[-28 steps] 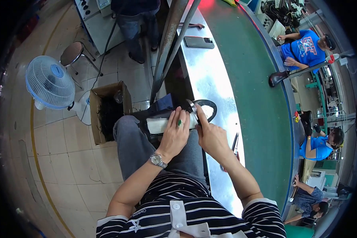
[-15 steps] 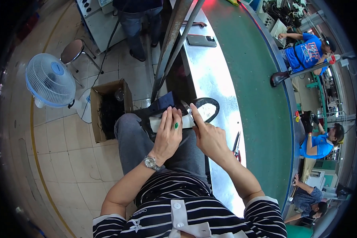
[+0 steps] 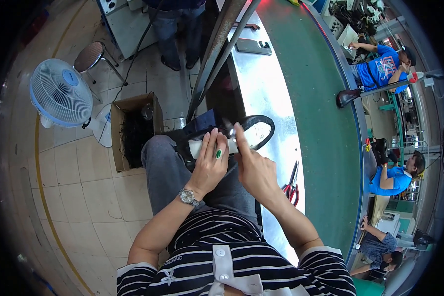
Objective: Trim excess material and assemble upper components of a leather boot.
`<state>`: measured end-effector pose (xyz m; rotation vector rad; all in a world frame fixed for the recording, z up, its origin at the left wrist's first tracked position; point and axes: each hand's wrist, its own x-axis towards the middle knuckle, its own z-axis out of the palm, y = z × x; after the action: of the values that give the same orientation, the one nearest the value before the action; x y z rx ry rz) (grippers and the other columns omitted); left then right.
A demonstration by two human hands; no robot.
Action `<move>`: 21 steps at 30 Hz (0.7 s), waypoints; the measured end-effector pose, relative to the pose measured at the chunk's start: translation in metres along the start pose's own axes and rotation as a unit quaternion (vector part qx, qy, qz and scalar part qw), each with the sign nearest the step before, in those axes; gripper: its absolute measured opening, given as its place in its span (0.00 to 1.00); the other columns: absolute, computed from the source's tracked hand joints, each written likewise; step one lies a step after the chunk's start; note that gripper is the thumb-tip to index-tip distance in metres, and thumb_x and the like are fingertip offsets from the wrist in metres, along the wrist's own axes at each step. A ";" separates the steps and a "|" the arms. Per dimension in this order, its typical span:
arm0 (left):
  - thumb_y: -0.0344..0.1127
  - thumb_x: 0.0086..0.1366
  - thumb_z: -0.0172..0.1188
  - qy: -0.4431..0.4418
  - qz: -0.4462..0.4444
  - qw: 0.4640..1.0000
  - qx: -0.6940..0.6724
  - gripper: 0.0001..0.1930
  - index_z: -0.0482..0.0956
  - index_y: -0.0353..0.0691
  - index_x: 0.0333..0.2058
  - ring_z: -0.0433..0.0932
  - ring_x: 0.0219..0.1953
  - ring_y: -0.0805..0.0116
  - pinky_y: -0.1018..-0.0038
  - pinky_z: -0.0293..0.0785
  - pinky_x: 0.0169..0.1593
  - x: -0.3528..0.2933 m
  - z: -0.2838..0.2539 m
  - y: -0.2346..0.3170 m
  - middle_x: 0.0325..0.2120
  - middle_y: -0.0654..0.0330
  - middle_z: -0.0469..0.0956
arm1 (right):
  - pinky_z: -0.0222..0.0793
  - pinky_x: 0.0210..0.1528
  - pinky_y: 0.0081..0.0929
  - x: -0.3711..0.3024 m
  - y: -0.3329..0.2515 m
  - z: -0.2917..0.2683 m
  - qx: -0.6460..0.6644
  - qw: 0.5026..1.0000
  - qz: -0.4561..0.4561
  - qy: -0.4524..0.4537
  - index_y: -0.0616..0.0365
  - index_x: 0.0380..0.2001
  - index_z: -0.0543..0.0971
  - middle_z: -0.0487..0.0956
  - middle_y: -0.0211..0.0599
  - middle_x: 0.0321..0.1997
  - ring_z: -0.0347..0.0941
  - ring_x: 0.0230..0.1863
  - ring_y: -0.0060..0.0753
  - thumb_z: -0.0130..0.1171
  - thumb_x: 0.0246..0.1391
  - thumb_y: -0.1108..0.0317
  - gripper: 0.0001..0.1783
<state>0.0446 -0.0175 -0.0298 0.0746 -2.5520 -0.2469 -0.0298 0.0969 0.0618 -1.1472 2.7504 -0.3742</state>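
Observation:
Across my lap lies a black shoe (image 3: 268,122) with its white underside turned up and a black rim around the toe. My left hand (image 3: 211,160), with a green-stoned ring, presses on the shoe's white middle, its fingers straight and close together; its thumb is hidden. Against the shoe's side, my right hand (image 3: 255,170) is closed with the index finger stretched forward. A small shiny metal tool (image 3: 233,133), blurred, shows by that fingertip; its handle is hidden. A dark blue flat piece (image 3: 202,122) rests just beyond my left fingers.
Red-handled pliers (image 3: 292,190) and a phone (image 3: 254,46) lie on the metal bench edge (image 3: 269,84) beside a green conveyor belt (image 3: 325,148). A metal post (image 3: 214,54) rises ahead. Left are a cardboard box (image 3: 158,116) of black scraps, a fan (image 3: 61,93) and a stool (image 3: 89,55). Several people work nearby.
The shoe's toe has tilted slightly up and right. My right hand has shifted a little left, its fingertip nearer my left fingers. The pliers show more fully now.

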 end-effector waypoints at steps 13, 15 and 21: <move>0.31 0.51 0.65 -0.112 -0.086 0.989 0.045 0.30 0.71 0.29 0.55 0.65 0.61 0.52 0.49 0.49 0.68 -0.003 -0.038 -0.017 0.56 0.46 0.70 | 0.69 0.20 0.40 0.010 -0.012 0.000 -0.025 0.997 -0.036 -0.069 0.49 0.71 0.47 0.77 0.46 0.17 0.75 0.16 0.49 0.53 0.58 0.69 0.41; 0.30 0.51 0.65 -0.098 -0.094 0.990 0.030 0.30 0.71 0.29 0.55 0.65 0.61 0.52 0.49 0.51 0.68 -0.006 -0.036 -0.018 0.56 0.46 0.70 | 0.69 0.20 0.40 0.005 -0.019 0.005 0.013 0.999 -0.030 -0.036 0.49 0.71 0.47 0.77 0.47 0.18 0.75 0.16 0.49 0.52 0.58 0.69 0.41; 0.25 0.43 0.73 -0.035 -0.167 0.970 -0.176 0.52 0.52 0.33 0.66 0.64 0.62 0.49 0.63 0.64 0.63 -0.005 -0.049 -0.029 0.57 0.44 0.69 | 0.68 0.21 0.42 0.007 -0.019 0.009 0.024 0.998 -0.027 -0.061 0.50 0.71 0.45 0.78 0.48 0.18 0.75 0.17 0.51 0.51 0.59 0.69 0.41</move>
<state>0.0759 -0.0529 0.0022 0.3647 -2.5128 -0.8397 -0.0191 0.0774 0.0582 -1.1920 2.5979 -0.3608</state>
